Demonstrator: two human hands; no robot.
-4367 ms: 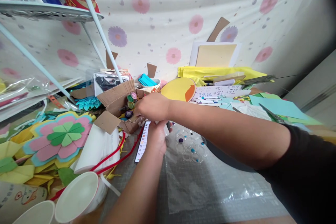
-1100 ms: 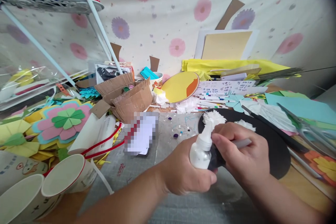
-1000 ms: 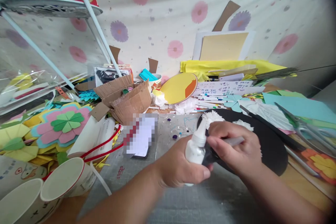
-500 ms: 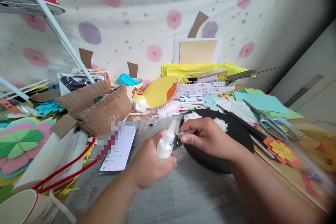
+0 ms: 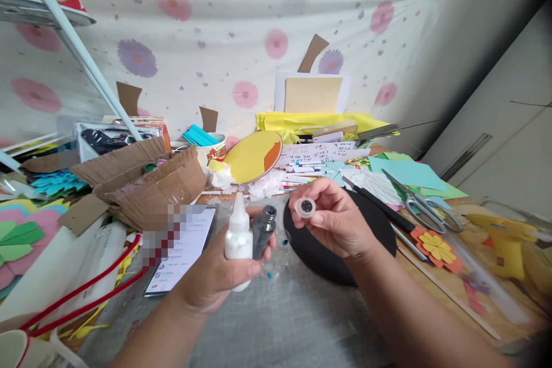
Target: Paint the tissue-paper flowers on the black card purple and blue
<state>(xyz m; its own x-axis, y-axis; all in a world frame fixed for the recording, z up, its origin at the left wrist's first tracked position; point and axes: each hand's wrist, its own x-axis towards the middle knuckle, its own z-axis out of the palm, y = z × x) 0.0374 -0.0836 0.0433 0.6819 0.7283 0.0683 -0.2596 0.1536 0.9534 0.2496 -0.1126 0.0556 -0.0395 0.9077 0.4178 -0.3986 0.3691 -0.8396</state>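
- Scissors [image 5: 410,200] with 2 finger loops lay beside light blue paper [image 5: 416,176].
- 1 yellow glue gun [image 5: 502,236] lay at the right, near an orange and yellow paper flower [image 5: 436,247].
- An open cardboard box [image 5: 161,188] stood at the left, near a phone [image 5: 183,250].
- A yellow disc [image 5: 247,156] with an orange patch stood tilted.
- A cream sheet [image 5: 314,95] stood before a flowered curtain [image 5: 207,63].

Open mat [image 5: 288,322] is left toward the table's near edge, between the forearms [image 5: 388,284]. A narrow gap is left between the bottles [image 5: 238,245] in the left hand [image 5: 211,276] and the cap [image 5: 305,207] in the right hand [image 5: 336,224]. The left side is blocked by phone [image 5: 185,254], cord [image 5: 86,280] and cup [image 5: 12,349], the far edge by carton [image 5: 161,190] and yellow disc [image 5: 248,159]. The right side is crowded by black disc [image 5: 317,256], scissors [image 5: 409,198], flower [image 5: 436,248] and glue gun [image 5: 506,236]. The far left corner is crossed by a shelf leg [image 5: 78,41].
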